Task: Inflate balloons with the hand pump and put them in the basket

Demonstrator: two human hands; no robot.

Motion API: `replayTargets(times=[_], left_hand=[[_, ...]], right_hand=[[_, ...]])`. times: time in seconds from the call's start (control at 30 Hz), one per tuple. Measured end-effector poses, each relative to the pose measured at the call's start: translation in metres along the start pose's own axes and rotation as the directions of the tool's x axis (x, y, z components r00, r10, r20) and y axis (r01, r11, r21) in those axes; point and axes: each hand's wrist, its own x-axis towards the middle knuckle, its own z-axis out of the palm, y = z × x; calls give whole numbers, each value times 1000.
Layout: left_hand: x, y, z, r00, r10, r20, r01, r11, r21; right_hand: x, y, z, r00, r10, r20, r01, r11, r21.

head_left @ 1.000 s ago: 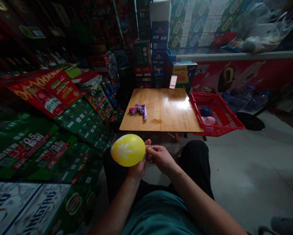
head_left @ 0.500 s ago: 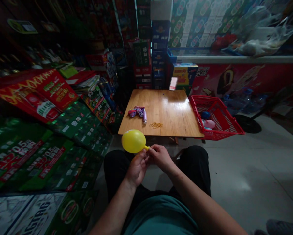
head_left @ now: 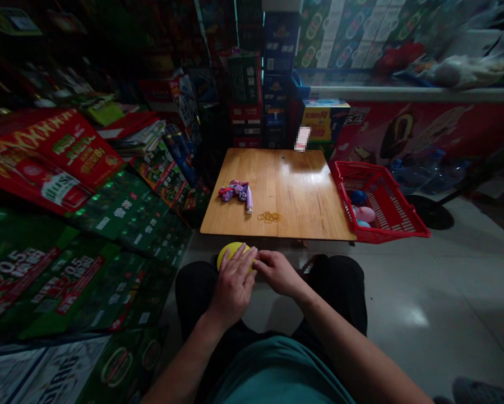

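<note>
A yellow inflated balloon (head_left: 223, 257) is above my left knee, just in front of the table's near edge. My left hand (head_left: 234, 283) lies over the top of it with the fingers stretched out, covering much of it. Thumb and fingers of my right hand (head_left: 277, 271) are pinched together at the balloon's right end, where its neck is hidden from sight. The two hands meet at the fingertips.
On the wooden table (head_left: 296, 196) lie yellowish rubber bands (head_left: 270, 216), a purple pump-like tube (head_left: 249, 200) and a purple bundle (head_left: 234, 191). A red basket (head_left: 386, 227) holding several balloons adjoins its right side. Green beer cartons (head_left: 121, 213) are stacked at left.
My left hand has turned over from beneath the balloon's neck to lie on top of the balloon. My right hand keeps its pinch. The view has shifted slightly.
</note>
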Motion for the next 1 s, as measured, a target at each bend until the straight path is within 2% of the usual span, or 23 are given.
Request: replayTargets(times=[0.1,0.23,0.37,0.47,0.67,0.77,0.83,0.9,1.0], left_hand=[[9,-13,4,997,-71,11,72,996,-62],[17,-27,4,984,-169,-48,159,973,-166],[28,-39,-1,990,-119,-78,115,992,-52],[37,-46,-6,996,-80,-41,82,996,46],[54,-62,-11,998,-52,26,49,993,105],[62,-74,-14,998,-62,20,59,991,124],[66,-82,-17,996,-91,8,90,989,118],[68,-89,-20,993,-118,4,116,980,159],[69,-97,-24,987,-159,24,149,960,239]], right_hand=[[3,-2,-5,1000,3,31,-4,999,45],[11,4,-12,999,51,0,-51,999,-17],[24,8,-18,994,109,6,-108,991,-78],[36,12,-22,988,153,36,-150,986,-77],[56,32,-21,971,203,124,-200,979,-37],[69,47,-19,952,255,168,-254,967,-33],[83,58,-21,951,291,101,-275,949,-153],[102,69,-28,954,290,-70,-297,899,-323],[133,87,-41,926,282,-251,-367,830,-421]])
